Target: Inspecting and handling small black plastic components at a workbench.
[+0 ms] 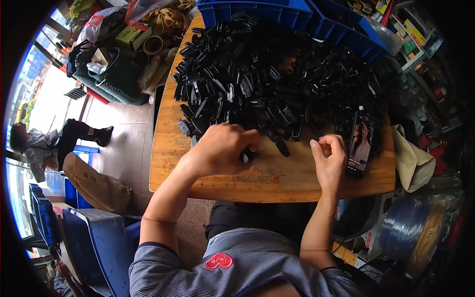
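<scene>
A large heap of small black plastic parts (237,84) covers the far part of the wooden table (277,183). At the heap's near edge, my left hand (220,148) is closed with its fingers curled round a small dark plastic part (246,156), most of it hidden by the hand. My right hand (330,156) hovers over the table's near right, thumb and forefinger pinched together; what they hold, if anything, is too small to make out. A single black part (281,146) points out of the heap between my hands. Just right of my right hand is a smartphone (361,143) with its screen lit.
Blue plastic bins (257,14) stand along the table's far edge. A beige cloth (413,158) hangs by its right edge. Below that sits a spool of clear wrap (408,227). On the left are a blue chair (106,247), a brown sack (94,183) and another person (44,143).
</scene>
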The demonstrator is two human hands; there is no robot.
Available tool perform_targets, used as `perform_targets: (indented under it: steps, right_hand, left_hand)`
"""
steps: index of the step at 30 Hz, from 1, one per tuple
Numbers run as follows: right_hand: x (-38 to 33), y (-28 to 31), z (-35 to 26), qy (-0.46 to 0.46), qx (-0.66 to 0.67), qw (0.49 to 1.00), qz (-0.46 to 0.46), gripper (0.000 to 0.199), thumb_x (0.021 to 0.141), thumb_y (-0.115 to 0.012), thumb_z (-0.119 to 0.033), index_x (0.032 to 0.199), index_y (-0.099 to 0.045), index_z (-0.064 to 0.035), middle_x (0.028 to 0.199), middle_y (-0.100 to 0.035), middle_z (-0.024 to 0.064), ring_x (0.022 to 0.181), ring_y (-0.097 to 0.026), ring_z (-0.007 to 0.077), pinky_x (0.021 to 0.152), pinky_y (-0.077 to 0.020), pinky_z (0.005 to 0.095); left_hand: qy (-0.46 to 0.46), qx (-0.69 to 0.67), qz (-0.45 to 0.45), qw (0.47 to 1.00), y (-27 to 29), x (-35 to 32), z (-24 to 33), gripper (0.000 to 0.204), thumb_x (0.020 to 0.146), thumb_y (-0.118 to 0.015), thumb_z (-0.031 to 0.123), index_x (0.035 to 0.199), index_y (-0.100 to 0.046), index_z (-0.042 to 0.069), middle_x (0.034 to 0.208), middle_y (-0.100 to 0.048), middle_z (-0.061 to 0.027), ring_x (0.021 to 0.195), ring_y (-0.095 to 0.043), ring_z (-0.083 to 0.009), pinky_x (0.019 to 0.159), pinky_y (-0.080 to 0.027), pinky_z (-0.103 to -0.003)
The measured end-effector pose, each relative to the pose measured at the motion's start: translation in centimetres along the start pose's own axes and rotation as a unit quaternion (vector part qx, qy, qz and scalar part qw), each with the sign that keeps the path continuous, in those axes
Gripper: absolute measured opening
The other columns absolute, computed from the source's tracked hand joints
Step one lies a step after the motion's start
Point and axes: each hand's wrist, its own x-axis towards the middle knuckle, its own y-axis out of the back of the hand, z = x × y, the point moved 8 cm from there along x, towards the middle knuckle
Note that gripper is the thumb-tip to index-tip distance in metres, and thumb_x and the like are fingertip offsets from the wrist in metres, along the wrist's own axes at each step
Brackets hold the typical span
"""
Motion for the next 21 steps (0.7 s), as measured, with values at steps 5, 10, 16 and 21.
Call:
perform_targets:
  steps: [5, 10, 16, 21]
  right_hand:
    - [-0.8, -1.1, -0.2, -0.075, 0.159, 0.982, -0.075, 0.015, 0.078, -0.067, -0.007, 0.083, -0.054, -0.0018, 0.094, -0.060, 0.0054, 0.078, -0.052, 0.0067, 0.071, -0.0428, 0.0202]
    - [-1.1, -2.0, -1.6, -0.090, 0.284, 0.953, -0.060, 0.016, 0.082, -0.066, -0.011, 0.093, -0.058, -0.0011, 0.081, -0.054, -0.0013, 0.073, -0.048, 0.0060, 0.066, -0.0399, 0.0188]
    - [-1.3, -1.0, -0.8, -0.072, 0.288, 0.955, 0.007, 0.022, 0.090, -0.056, -0.015, 0.106, -0.059, -0.0010, 0.090, -0.057, 0.0025, 0.076, -0.052, 0.0069, 0.069, -0.0462, 0.0207]
    - [-2.1, -2.5, -1.0, -0.128, 0.420, 0.896, -0.074, 0.023, 0.090, -0.056, -0.016, 0.107, -0.059, -0.0010, 0.083, -0.056, 0.0019, 0.070, -0.050, 0.0073, 0.062, -0.0424, 0.0201]
  left_hand:
    - [-0.050, 0.161, 0.077, 0.983, -1.9, -0.3, 1.0, 0.023, 0.068, -0.068, 0.018, 0.087, -0.058, 0.009, 0.068, -0.057, -0.0053, 0.071, -0.059, -0.0242, 0.064, -0.047, -0.036]
    - [-0.107, 0.085, 0.140, 0.981, -1.9, 1.6, 3.4, 0.047, 0.067, -0.067, 0.024, 0.110, -0.056, 0.010, 0.081, -0.058, -0.0062, 0.078, -0.059, -0.0225, 0.070, -0.046, -0.035]
    - [-0.052, 0.143, 0.073, 0.986, -4.0, 2.6, 3.4, 0.039, 0.066, -0.066, 0.031, 0.095, -0.056, 0.007, 0.086, -0.055, -0.0089, 0.083, -0.056, -0.0236, 0.072, -0.045, -0.036]
    - [-0.096, 0.120, 0.119, 0.981, -2.9, 2.0, 3.3, 0.032, 0.063, -0.068, 0.019, 0.089, -0.052, 0.008, 0.080, -0.052, -0.0039, 0.078, -0.054, -0.0212, 0.068, -0.043, -0.033]
